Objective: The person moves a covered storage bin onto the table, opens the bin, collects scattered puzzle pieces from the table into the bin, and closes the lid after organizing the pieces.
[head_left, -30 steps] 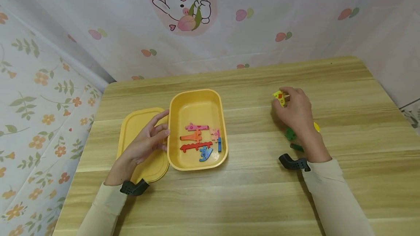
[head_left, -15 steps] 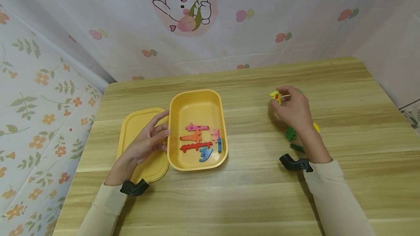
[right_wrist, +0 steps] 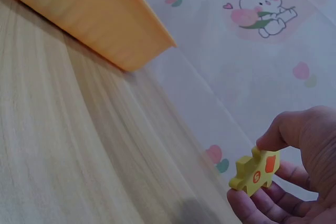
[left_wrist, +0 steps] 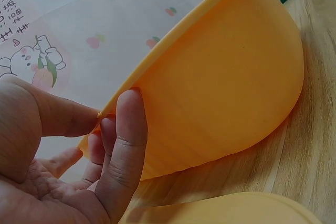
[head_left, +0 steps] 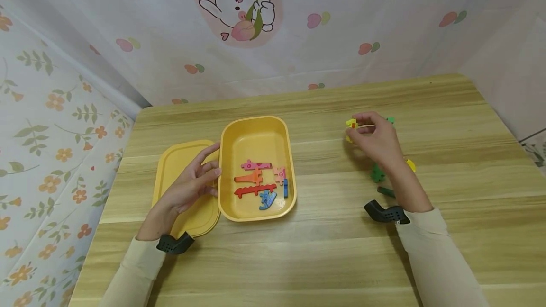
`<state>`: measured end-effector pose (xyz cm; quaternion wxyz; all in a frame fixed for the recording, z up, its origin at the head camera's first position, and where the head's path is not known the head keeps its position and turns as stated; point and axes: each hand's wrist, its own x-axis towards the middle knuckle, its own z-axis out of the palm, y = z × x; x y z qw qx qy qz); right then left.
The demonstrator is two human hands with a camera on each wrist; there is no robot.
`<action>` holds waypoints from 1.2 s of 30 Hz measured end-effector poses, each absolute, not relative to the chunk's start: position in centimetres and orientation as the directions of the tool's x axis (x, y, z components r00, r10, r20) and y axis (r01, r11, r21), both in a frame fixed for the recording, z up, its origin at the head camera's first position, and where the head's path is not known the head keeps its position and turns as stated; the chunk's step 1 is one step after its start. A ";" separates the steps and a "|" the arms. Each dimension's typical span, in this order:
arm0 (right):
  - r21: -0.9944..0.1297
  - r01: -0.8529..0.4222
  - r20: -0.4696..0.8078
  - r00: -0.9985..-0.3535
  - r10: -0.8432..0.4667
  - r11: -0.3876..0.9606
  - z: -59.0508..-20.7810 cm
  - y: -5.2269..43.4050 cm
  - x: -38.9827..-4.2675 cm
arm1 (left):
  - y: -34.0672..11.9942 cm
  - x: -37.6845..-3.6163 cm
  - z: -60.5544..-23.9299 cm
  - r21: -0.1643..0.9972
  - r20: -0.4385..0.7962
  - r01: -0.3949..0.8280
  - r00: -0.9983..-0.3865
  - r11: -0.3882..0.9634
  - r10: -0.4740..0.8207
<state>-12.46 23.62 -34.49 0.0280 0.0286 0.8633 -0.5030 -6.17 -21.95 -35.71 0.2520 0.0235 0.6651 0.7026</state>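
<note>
Yellow piece point(head_left: 351, 126), orange patches on its face, held clear of the table point(head_left: 324, 250) toward the far right part, well apart from the box point(head_left: 255, 124). Right hand point(head_left: 377, 141) pinches it between thumb and fingertips point(right_wrist: 247, 200); the wrist view shows the grip on its edges, face outward.

Box sits left of the table's middle, open, with pink, orange, red and blue pieces lying flat near its front end. Left hand point(head_left: 194, 181) rests against the box's left wall, fingers point(left_wrist: 123, 150) straight and relaxed along the rim, holding nothing. Lid point(head_left: 179, 165) lies flat under that hand, touching the box's left side.

Green pieces point(head_left: 377, 173) and another yellow one point(head_left: 411, 165) lie on the table by the right wrist.

Judgement: keep the pinch light on the edges, keep the left hand steadying the box, carry the piece high enough to clear the rim, and lay it flat in the bare far half.
</note>
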 end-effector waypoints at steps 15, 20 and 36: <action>-0.935 0.115 -0.141 -0.988 -0.056 0.334 -33.6 22.9 -12.5 | -21.9 -6.3 -35.7 0.947 -0.295 -0.320 -0.872 0.001 0.391; -0.943 0.094 -0.131 -0.987 -0.097 0.319 -33.5 22.4 -12.3 | -21.9 -6.3 -35.9 0.948 -0.292 -0.318 -0.871 -0.002 0.395; -0.980 0.111 -0.143 -0.969 -0.202 0.162 -31.8 21.1 -11.5 | -22.0 -6.1 -35.9 0.953 -0.275 -0.304 -0.872 -0.007 0.405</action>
